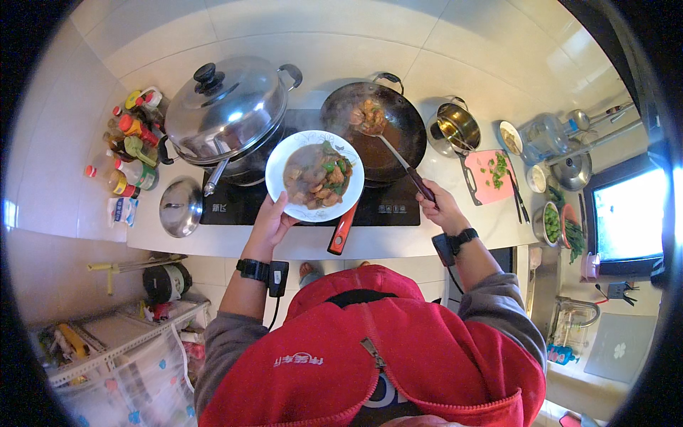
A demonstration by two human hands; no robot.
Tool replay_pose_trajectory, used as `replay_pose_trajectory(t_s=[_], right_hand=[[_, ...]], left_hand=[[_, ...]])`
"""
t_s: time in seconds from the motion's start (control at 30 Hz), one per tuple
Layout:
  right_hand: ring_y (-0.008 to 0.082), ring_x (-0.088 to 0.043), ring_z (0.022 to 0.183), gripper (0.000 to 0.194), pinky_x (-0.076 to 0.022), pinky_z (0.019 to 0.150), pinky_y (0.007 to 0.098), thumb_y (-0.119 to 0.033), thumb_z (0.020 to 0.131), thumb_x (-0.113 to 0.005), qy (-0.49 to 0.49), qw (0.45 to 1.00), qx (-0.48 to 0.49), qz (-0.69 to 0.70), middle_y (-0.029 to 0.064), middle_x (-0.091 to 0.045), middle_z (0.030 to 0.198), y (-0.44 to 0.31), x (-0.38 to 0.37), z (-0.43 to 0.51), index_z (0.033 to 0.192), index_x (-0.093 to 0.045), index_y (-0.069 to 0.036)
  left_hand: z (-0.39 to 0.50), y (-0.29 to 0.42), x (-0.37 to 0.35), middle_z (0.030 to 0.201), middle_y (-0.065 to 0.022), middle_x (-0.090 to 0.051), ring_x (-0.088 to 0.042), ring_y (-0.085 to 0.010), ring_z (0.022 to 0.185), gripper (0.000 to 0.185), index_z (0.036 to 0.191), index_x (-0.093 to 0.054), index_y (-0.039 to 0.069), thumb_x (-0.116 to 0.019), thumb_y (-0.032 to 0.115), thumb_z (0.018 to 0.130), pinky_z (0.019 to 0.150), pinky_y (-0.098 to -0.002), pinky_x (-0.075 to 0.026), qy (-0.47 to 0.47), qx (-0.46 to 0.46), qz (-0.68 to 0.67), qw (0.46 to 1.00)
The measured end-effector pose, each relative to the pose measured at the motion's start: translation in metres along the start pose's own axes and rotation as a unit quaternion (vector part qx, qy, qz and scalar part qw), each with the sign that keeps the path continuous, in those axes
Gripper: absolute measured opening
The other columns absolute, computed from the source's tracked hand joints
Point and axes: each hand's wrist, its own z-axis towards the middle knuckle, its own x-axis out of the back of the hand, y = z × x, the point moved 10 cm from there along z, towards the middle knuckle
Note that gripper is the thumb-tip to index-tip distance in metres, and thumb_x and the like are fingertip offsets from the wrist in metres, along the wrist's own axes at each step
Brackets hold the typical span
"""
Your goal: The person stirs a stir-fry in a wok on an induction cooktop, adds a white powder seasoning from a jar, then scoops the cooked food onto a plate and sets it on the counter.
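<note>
My left hand (271, 220) grips the near-left rim of a white patterned dish (275, 179). The dish holds a stew of brown chunks with green pepper pieces (320, 179) in sauce. My right hand (442, 208) is closed around the dark handle of a metal cooking spatula or ladle (397, 155). Its head lies in a black wok (408, 125), under more of the brown food (368, 116). Brown sauce coats the wok's base, and steam rises. The wok's orange-red handle (344, 229) points towards me, partly hidden by the dish, which is held above the cooktop (389, 211).
A large lidded steel pot (229, 115) stands left of the wok. Sauce bottles (133, 133) crowd the left wall, near a loose metal lid (181, 205). On the right are a steel pot (459, 125), a pink cutting board (483, 160) with chopped greens, and a black-handled knife (522, 203).
</note>
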Motion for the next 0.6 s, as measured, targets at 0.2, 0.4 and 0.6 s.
replay_pose_trajectory(t_s=[0.2,0.4,0.6], right_hand=[[0.0041,-0.037,0.041,0.021,-0.0248,0.03,0.0174,-0.029,0.097,-0.058,0.028,0.994,0.062,-0.089,0.0071,-0.059,0.07,-0.053,-0.003,-0.077,0.095,-0.056,-0.008],[0.0061,-0.04,0.039,0.019,-0.026,0.028,0.018,-0.024,0.097,-0.056,0.035,0.988,0.061,-0.136,0.0104,-0.06,0.071,-0.08,-0.024,-0.137,0.092,-0.053,-0.006],[0.0051,-0.042,0.039,0.023,-0.0268,0.028,0.0185,-0.024,0.094,-0.06,0.015,0.977,0.053,-0.205,0.0088,-0.061,0.069,-0.07,-0.043,-0.143,0.097,-0.06,-0.001]], left_hand=[[0.035,-0.002,-0.033,0.135,-0.0159,-0.052,-0.061,-0.0298,0.115,0.051,0.143,-0.031,0.007,-0.054,0.022,0.101,0.09,-0.0442,-0.059,-0.049,-0.004,-0.006,0.999],[0.069,-0.011,-0.064,0.126,-0.0156,-0.057,-0.065,-0.0271,0.108,0.056,0.14,-0.036,0.007,-0.062,0.029,0.096,0.086,-0.0407,-0.06,-0.078,0.002,0.01,0.997],[0.081,-0.025,-0.088,0.127,-0.0176,-0.057,-0.064,-0.0302,0.111,0.054,0.138,-0.038,0.005,-0.062,0.03,0.096,0.088,-0.0442,-0.059,-0.091,0.032,0.024,0.995]])
